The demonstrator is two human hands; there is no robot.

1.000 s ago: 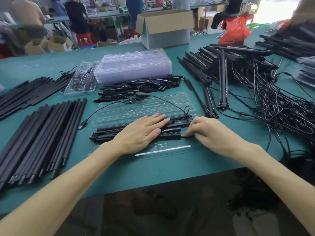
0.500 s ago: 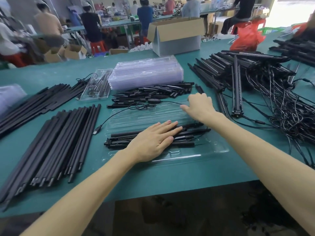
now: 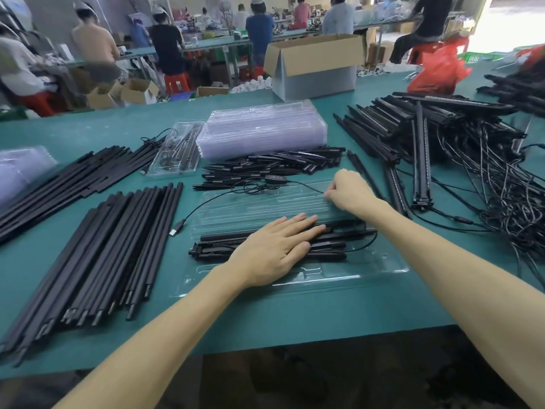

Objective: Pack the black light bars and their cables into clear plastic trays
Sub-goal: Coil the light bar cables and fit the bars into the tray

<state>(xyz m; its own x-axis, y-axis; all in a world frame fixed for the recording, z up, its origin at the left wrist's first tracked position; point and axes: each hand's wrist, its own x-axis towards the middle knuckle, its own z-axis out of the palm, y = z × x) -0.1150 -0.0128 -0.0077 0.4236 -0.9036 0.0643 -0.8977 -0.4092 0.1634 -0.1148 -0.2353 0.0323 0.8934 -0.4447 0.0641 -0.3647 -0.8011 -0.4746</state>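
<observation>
An open clear plastic tray (image 3: 380, 265) lies in front of me on the green table. Several black light bars (image 3: 224, 246) sit in its near half. My left hand (image 3: 274, 249) rests flat on them, fingers straight. A thin black cable (image 3: 206, 205) with a USB plug and an inline controller (image 3: 275, 179) runs across the tray's far half. My right hand (image 3: 351, 193) has its fingers curled at the far right of the tray and pinches this cable.
A stack of clear trays (image 3: 262, 132) and a packed tray (image 3: 177, 150) stand behind. Short black bars (image 3: 271, 166) lie before the stack. Long black rods (image 3: 115, 243) fill the left; tangled bars and cables (image 3: 472, 172) the right. A cardboard box (image 3: 315, 64) stands at the back.
My right hand left the near end of the bars and moved up to the far right of the tray, onto the cable. The left hand stayed flat on the bars.
</observation>
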